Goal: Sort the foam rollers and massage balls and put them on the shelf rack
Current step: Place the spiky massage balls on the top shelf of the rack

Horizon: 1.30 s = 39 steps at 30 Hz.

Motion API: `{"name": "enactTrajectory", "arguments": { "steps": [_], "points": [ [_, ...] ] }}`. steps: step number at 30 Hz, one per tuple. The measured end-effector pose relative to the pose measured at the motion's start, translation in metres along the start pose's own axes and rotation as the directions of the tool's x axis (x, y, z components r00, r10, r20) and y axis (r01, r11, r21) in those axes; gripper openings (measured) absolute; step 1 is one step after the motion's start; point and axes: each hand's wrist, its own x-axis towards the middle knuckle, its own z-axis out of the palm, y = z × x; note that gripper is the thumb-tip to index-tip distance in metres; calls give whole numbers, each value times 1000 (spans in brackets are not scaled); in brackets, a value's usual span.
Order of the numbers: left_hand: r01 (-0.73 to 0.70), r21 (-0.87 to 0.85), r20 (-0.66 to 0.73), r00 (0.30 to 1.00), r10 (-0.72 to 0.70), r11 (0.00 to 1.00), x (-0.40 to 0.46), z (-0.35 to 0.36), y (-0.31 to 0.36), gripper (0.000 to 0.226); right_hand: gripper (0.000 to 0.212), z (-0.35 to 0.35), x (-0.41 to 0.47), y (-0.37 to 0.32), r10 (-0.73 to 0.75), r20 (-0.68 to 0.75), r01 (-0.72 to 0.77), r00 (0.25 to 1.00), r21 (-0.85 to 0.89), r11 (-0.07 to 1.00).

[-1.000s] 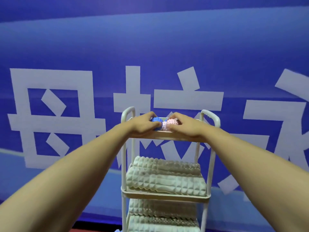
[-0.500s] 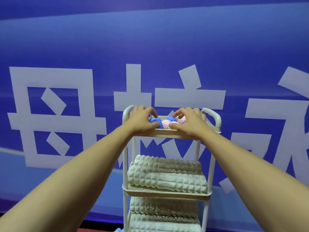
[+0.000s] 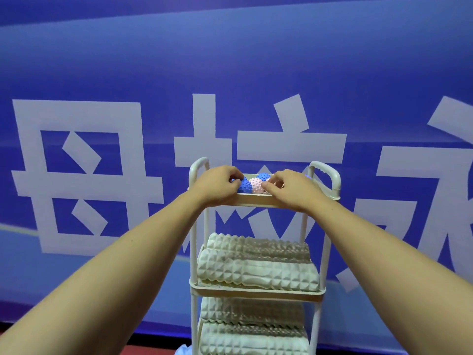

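A white three-tier shelf rack (image 3: pixel 256 200) stands against the blue wall. Its top tray holds spiky massage balls: a blue ball (image 3: pixel 244 186) at the front left, a pink ball (image 3: pixel 257 186) beside it and a second blue ball (image 3: pixel 263 176) behind. My left hand (image 3: pixel 218 187) reaches over the tray's left side, fingers curled on the front blue ball. From the right, my right hand (image 3: pixel 290 188) pinches at the pink ball with thumb and curled fingers. Both hands hide other parts of the tray. Ridged white foam rollers (image 3: pixel 256 274) lie on the middle shelf.
More foam rollers (image 3: pixel 253 340) fill the lowest shelf. Curved handles (image 3: pixel 332 175) rise at both ends of the rack's top. A blue banner wall (image 3: pixel 230 73) with large white characters stands right behind the rack. Something pale blue (image 3: pixel 183 351) lies on the floor by the rack's foot.
My hands have drawn slightly apart, uncovering more balls between them. The fingers that spread over the tray half a second ago now curl onto the front blue and pink balls.
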Motion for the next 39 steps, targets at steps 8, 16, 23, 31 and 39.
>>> {"name": "enactTrajectory", "arguments": {
  "steps": [8, 16, 23, 31, 39],
  "points": [
    [-40, -25, -73, 997, 38, 999, -10, -2, 2, 33, 38, -2, -14, -5, -16, -112, 15, 994, -8, 1000],
    [-65, -19, -213, 975, 60, 998, -46, -9, 18, 40, 38, -9, -57, -20, -148, -244, 145, 958, -33, 989],
    [-106, -77, -382, 922, 69, 991, -161, 43, 29, 42, 34, 47, -173, -23, -210, -453, 287, 867, 108, 952],
    [195, -301, 62, 981, -184, 934, -361, 224, 4, 45, 41, 228, -379, 41, 143, 56, -153, 988, 237, 960],
    [357, -236, 487, 848, -208, 904, -466, 379, -28, 45, 43, 367, -514, 90, 453, 531, -592, 716, 119, 797]
  ]
}}
